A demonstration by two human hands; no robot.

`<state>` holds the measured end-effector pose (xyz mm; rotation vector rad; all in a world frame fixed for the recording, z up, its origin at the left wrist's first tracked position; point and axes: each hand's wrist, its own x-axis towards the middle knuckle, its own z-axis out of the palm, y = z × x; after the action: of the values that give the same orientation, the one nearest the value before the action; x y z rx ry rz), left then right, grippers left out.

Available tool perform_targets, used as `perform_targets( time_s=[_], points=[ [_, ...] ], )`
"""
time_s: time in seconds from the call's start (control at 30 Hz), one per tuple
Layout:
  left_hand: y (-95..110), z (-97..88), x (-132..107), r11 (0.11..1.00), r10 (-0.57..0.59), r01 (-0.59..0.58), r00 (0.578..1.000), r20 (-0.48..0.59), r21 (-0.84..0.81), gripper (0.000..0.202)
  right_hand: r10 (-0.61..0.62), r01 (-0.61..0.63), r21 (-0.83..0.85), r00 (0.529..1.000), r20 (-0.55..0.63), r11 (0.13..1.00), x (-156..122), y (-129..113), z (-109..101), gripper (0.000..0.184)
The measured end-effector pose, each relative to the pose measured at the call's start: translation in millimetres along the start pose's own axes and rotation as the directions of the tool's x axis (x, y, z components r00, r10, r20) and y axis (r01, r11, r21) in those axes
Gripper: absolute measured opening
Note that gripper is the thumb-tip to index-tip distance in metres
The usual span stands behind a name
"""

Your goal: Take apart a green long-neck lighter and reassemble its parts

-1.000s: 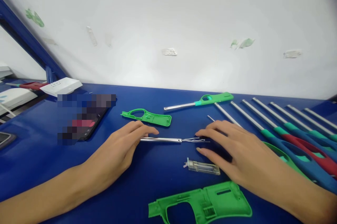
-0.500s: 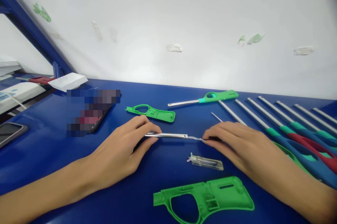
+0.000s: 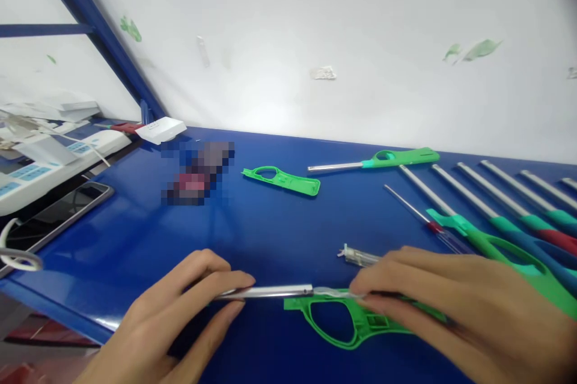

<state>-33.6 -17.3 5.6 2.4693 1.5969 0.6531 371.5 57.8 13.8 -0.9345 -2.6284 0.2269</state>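
Observation:
My left hand (image 3: 180, 318) pinches the left end of a thin metal tube (image 3: 270, 292), lifted just above the blue table (image 3: 135, 234). My right hand (image 3: 451, 312) pinches the thin wires at the tube's right end. The tube hangs over a green plastic handle shell (image 3: 333, 324) lying near the table's front edge; my right hand covers the shell's right part. A small clear plastic part (image 3: 358, 256) lies just behind my right fingers.
A second green shell (image 3: 282, 180) and a complete green-handled lighter (image 3: 378, 161) lie farther back. Several long lighters with metal tubes (image 3: 496, 216) are lined up at the right. A phone (image 3: 58, 216) and white devices (image 3: 54, 149) are at the left. A white wall stands behind.
Both hands lifted the tube and carried it toward me, so it now sits over the large green shell. The view has swung to the left.

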Motion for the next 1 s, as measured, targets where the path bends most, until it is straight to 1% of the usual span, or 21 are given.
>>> perform_targets(
  time_s=[0.03, 0.1, 0.17, 0.23, 0.3, 0.4, 0.5, 0.6, 0.7, 0.77, 0.87, 1.0],
  points=[
    [-1.5, -0.9, -4.8, 1.0, 0.022, -0.023, 0.999, 0.032, 0.015, 0.038, -0.04, 0.04, -0.009, 0.999, 0.007, 0.999, -1.2, -1.5, 3.2, 0.043],
    [-1.1, -2.3, -5.0, 0.999, 0.047, -0.047, 0.998, 0.04, 0.001, 0.039, -0.109, 0.109, -0.031, 0.994, 0.004, 0.994, -2.8, -4.4, 9.2, 0.05],
    [3.0, -1.5, 2.0, 0.998, 0.036, -0.036, 0.999, -0.012, -0.044, 0.034, -0.137, 0.136, -0.054, 0.991, -0.008, 0.989, -3.9, -7.2, 14.2, 0.048],
    [8.0, 1.3, 9.6, 0.996, 0.036, -0.042, 0.997, -0.071, -0.073, 0.03, -0.128, 0.126, -0.077, 0.991, -0.032, 0.989, -4.7, -8.9, 17.0, 0.043],
    [11.3, 4.6, 13.2, 0.995, 0.058, -0.065, 0.994, -0.088, -0.072, 0.027, -0.121, 0.115, -0.094, 0.991, -0.064, 0.989, -5.8, -9.3, 17.2, 0.04],
    [12.1, 7.0, 10.4, 0.996, 0.047, -0.051, 0.997, -0.063, -0.068, 0.026, -0.146, 0.135, -0.131, 0.986, -0.082, 0.982, -8.8, -7.5, 13.6, 0.049],
    [11.6, 5.7, 4.0, 0.996, 0.027, -0.03, 0.999, -0.04, -0.08, 0.027, -0.165, 0.149, -0.16, 0.982, -0.095, 0.976, -11.1, -5.1, 9.1, 0.059],
    [13.0, 2.8, -1.6, 0.996, 0.037, -0.04, 0.999, -0.037, -0.075, 0.029, -0.125, 0.117, -0.077, 0.986, -0.107, 0.99, -8.0, -5.6, 9.0, 0.054],
    [15.8, 0.9, -5.9, 0.997, 0.036, -0.04, 0.997, -0.064, -0.069, 0.035, -0.024, 0.025, 0.004, 0.991, -0.133, 1.0, -0.6, -9.9, 15.8, 0.044],
    [17.4, 0.6, -8.0, 0.997, 0.044, -0.05, 0.996, -0.083, -0.067, 0.039, 0.02, -0.017, 0.018, 0.99, -0.141, 1.0, 3.9, -12.7, 21.9, 0.042],
    [18.7, 1.0, -9.8, 0.995, 0.068, -0.074, 0.994, -0.08, -0.072, 0.041, 0.024, -0.021, 0.024, 0.99, -0.141, 1.0, 7.2, -14.1, 28.8, 0.04],
    [20.6, 1.2, -9.5, 0.993, 0.086, -0.093, 0.992, -0.093, -0.07, 0.045, 0.016, -0.013, 0.022, 0.989, -0.149, 1.0, 5.6, -12.7, 30.5, 0.039]
  ],
)
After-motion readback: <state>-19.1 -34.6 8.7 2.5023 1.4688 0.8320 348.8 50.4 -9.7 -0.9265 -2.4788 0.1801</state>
